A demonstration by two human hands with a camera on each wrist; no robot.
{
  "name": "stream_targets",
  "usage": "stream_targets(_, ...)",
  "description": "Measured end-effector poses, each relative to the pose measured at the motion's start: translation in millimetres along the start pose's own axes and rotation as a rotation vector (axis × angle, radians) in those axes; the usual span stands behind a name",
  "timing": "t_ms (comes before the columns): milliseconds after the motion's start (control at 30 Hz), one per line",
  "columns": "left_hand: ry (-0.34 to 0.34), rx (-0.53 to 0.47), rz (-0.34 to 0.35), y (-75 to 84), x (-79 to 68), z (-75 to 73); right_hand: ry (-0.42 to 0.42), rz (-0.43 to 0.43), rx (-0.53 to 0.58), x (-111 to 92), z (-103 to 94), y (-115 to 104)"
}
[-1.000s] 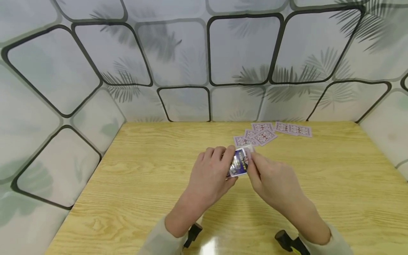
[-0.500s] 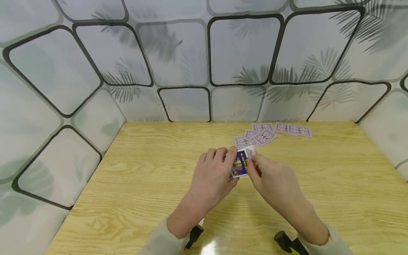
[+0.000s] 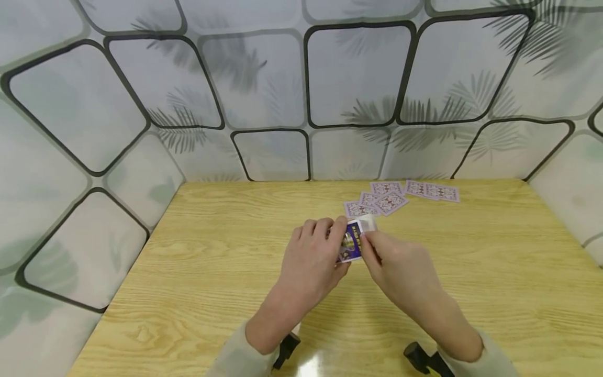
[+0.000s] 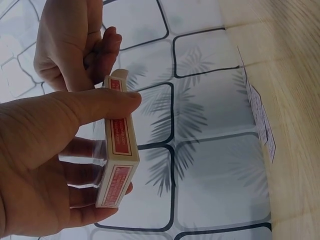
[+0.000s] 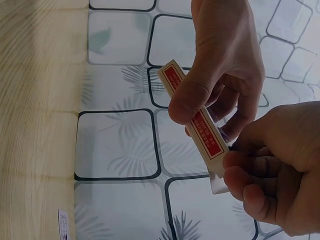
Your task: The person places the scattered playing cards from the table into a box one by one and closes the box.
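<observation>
A playing card box point(image 3: 349, 242) with a blue and gold face is up off the table, in front of me. My left hand point(image 3: 312, 256) grips it, thumb on one narrow side and fingers round the other. Red labels mark the cream sides of the box point(image 4: 120, 135) in the left wrist view. At its right end a pale flap point(image 3: 369, 223) sticks out. My right hand point(image 3: 409, 267) pinches the box at that end with thumb and forefinger; exactly what lies between those fingertips is hidden.
Several purple-backed playing cards point(image 3: 391, 202) lie face down near the table's back edge, some overlapping. A second overlapping row of cards point(image 3: 432, 190) lies to their right. The wooden table point(image 3: 198, 251) meets a patterned backdrop point(image 3: 264, 78) behind and at the sides.
The box has tilted slightly, so the glare on its face has faded. My right fingertips have shifted a little left along its end. The cards on the table have not moved.
</observation>
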State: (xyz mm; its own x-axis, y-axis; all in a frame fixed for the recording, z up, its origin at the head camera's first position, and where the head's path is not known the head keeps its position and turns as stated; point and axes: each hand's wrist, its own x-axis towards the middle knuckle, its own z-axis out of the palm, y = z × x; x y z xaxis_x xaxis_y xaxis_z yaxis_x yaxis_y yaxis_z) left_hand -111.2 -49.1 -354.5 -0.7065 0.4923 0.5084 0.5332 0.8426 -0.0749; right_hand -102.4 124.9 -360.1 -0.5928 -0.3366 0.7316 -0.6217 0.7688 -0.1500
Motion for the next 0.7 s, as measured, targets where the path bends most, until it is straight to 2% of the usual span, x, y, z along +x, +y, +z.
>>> stream_targets(167, 0.001, 0.014, -0.014, -1.8, 0.1, -0.4, -0.006, -0.043, 0.010, -2, 3.9, -2)
stream_targets(367, -0.022, 0.006, -0.032, -5.3, 0.2, -0.7, -0.070, -0.020, -0.013, -4, 5.8, -9)
stream_targets(500, -0.051, -0.024, -0.056, -8.6, 1.1, -0.2, -0.227, 0.067, -0.028, -5, 2.2, -15)
stream_targets(600, -0.055, -0.061, -0.078, -11.2, 1.5, 0.1, -0.358, 0.163, 0.012, -4, -1.3, -18)
stream_targets(700, -0.047, -0.100, -0.093, -12.8, 1.9, -0.1, -0.386, 0.222, 0.079, -3, -4.3, -19)
